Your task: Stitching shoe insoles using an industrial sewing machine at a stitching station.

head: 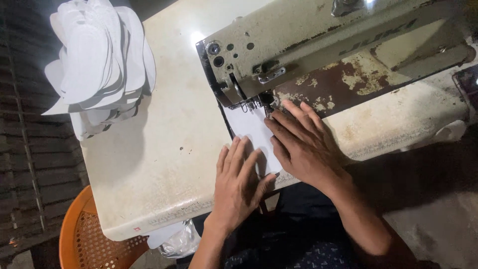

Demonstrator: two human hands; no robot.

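Bottom centre: dark patterned cloth over the person's lap. Lower left: orange plastic basket [79, 239] with perforated wall, tucked under the table edge.

Left hand [239, 182] lies flat, fingers together and extended, palm down on the white sheet piece [251, 132]; grips nothing. Right hand [303, 144] also flat and spread, fingertips near the needle, pressing the same piece.

White piece sits centre frame, running under the presser foot [256, 103].

Table [164, 159]: cream top, stained, scuffed, chipped at the front edge. Sewing machine [318, 40] upper right, paint worn, rust patches on its bed.

Upper left: 1 stack of white cut pieces [99, 60]. Far left: dark brick wall [25, 149]. Lower right: grey floor.
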